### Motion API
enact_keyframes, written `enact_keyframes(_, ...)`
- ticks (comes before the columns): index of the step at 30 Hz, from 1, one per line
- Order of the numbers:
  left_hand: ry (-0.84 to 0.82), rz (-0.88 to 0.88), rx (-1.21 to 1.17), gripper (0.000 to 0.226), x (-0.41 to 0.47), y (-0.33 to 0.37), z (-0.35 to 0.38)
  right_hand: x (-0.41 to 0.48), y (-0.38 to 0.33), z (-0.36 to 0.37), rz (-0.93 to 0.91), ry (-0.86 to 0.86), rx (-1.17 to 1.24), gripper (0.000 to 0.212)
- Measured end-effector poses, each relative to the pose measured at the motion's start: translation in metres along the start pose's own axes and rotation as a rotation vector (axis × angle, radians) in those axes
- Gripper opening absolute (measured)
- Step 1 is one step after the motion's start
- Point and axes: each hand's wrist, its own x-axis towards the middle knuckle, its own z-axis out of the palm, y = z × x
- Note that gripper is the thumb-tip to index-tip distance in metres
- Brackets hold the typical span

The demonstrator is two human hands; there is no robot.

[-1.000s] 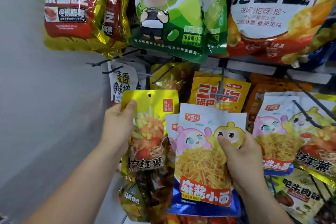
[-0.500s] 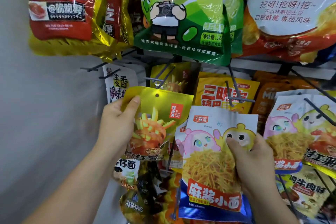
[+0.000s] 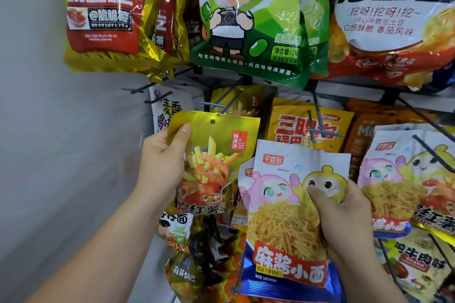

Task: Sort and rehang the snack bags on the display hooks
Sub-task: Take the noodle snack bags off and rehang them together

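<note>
My left hand [image 3: 162, 167] grips a yellow-green bag with fries printed on it [image 3: 216, 152], thumb on its upper left corner. Its hang hole sits just below the tip of a grey hook [image 3: 214, 105], apart from it. My right hand [image 3: 344, 214] holds a white and blue noodle-snack bag with cartoon faces [image 3: 285, 209] by its right side, thumb across the front; at least one more such bag lies behind it. More bags of the same noodle snack [image 3: 391, 179] hang on a black hook [image 3: 428, 147] at the right.
Large bags hang above: red-yellow [image 3: 103, 15], green with a cat [image 3: 248, 19], white-orange [image 3: 394, 19]. An orange-yellow bag [image 3: 302, 128] hangs behind a hook in the middle. Bare hooks [image 3: 138, 88] jut out at the left beside a grey wall [image 3: 49, 130]. Dark bags [image 3: 197, 265] hang low.
My left hand has lifted the yellow-green bag up toward the grey hook's tip. My right hand with the noodle bags has stayed about level.
</note>
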Motion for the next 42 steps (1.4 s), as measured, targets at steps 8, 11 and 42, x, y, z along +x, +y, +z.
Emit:
enact_keyframes(8, 0.016, -0.061, -0.003, 0.028, 0.013, -0.001, 0.013, -0.002, -0.009, -0.007, -0.031, -0.016, 0.013, 0.031)
enact_keyframes(11, 0.041, -0.070, 0.013, 0.034, 0.012, 0.000, 0.015, -0.004, -0.010, -0.007, -0.039, -0.029, 0.019, 0.029)
enact_keyframes(42, 0.018, -0.224, 0.195, 0.041, 0.114, -0.070, 0.091, -0.014, -0.006, 0.010, 0.019, 0.125, 0.002, 0.022)
